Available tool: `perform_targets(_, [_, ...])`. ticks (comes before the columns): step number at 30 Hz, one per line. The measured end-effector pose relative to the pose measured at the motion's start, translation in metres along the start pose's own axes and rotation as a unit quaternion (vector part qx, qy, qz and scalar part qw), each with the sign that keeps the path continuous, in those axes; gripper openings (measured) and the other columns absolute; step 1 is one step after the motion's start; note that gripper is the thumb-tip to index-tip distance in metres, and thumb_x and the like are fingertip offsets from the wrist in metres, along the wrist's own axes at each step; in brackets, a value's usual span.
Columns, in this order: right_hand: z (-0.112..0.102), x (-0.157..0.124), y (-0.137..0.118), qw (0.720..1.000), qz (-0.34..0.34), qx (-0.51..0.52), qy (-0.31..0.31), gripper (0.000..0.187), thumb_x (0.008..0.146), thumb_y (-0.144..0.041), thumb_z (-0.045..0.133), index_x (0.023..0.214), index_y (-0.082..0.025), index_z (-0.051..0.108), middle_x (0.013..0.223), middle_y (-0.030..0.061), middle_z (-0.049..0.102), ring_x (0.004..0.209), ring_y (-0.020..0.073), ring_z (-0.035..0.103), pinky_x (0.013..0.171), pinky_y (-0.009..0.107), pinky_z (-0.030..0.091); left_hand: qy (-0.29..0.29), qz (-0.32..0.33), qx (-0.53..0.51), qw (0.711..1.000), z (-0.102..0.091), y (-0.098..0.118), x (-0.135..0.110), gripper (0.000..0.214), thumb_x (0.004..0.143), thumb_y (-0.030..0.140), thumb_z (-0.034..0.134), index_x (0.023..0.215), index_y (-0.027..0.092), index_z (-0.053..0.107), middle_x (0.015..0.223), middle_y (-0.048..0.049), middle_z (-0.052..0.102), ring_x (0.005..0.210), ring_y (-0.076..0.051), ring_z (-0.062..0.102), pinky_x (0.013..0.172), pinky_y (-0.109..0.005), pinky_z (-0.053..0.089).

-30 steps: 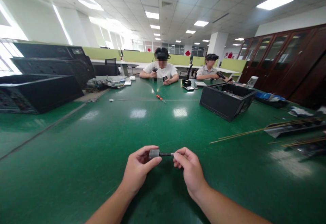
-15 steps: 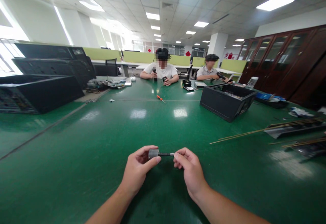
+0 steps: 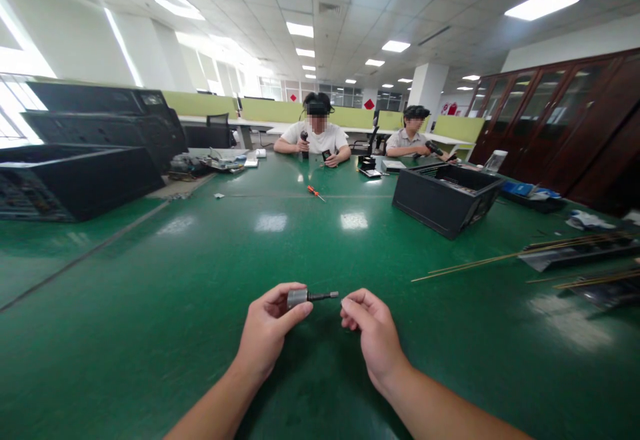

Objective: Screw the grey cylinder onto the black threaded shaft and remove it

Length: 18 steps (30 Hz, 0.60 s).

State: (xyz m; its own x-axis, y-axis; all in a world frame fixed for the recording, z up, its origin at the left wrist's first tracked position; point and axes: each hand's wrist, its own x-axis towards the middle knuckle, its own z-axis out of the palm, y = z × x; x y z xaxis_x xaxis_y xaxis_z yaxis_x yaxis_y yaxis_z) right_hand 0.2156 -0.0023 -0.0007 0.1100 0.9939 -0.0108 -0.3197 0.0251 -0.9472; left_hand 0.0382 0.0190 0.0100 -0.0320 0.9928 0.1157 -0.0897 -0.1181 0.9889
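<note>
Between the thumb and fingers of my left hand (image 3: pixel 267 327) is a small motor (image 3: pixel 298 298), a silver cylinder. Its thin dark shaft (image 3: pixel 323 296) has a lighter tip, points right and tilts slightly up. My right hand (image 3: pixel 374 337) is closed in a pinch just right of the tip, with a narrow gap between them. Whatever the right fingertips may hold is too small to make out. Both hands are above the green table (image 3: pixel 200 280).
An orange screwdriver (image 3: pixel 315 192) lies farther forward. Dark computer cases stand at left (image 3: pixel 85 180) and right (image 3: pixel 445 200). Thin brass-coloured rods (image 3: pixel 470 265) reach in from the right. Two people (image 3: pixel 313 137) sit across the table, holding dark tools.
The shaft tip has come away from my right fingertips. My left hand has shifted slightly left with the motor, and the shaft now tilts up. My right hand stays almost still.
</note>
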Motion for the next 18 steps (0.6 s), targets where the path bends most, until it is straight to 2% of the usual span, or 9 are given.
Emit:
perform_targets(11, [0.0013,0.0,0.0005,1.0,-0.008,-0.01,-0.015,0.022,0.076,-0.037,0.068,0.074,-0.016,0.062,0.067,0.0001,0.059,0.062,0.0137,0.052,0.062,0.026,0.04,0.056,-0.004,-0.076,0.996,0.0024,0.0014,0.0043,0.04,0.058,0.024,0.088,0.084,0.017,0.059,0.071,0.0035,0.065,0.065,-0.011,0.056,0.065,-0.019,0.042])
perform_targets(14, [0.0021,0.0002,0.0008,1.0,-0.014,-0.011,-0.022,0.021,0.077,-0.036,0.068,0.074,-0.016,0.063,0.066,-0.0002,0.059,0.062,0.0136,0.052,0.062,0.026,0.04,0.075,0.005,-0.064,0.995,0.002,0.0003,0.0072,0.043,0.057,0.023,0.088,0.083,0.019,0.053,0.08,0.0,0.071,0.072,-0.014,0.063,0.07,-0.023,0.047])
perform_targets(18, [0.0037,-0.0001,0.0009,0.999,-0.02,-0.011,-0.03,0.02,0.076,-0.035,0.07,0.073,-0.016,0.063,0.065,-0.0008,0.058,0.061,0.0135,0.051,0.061,0.026,0.039,0.107,0.027,-0.029,0.994,-0.0016,0.0034,0.0103,0.044,0.057,0.027,0.087,0.064,0.02,0.044,0.081,-0.0021,0.071,0.088,-0.021,0.069,0.078,-0.028,0.05])
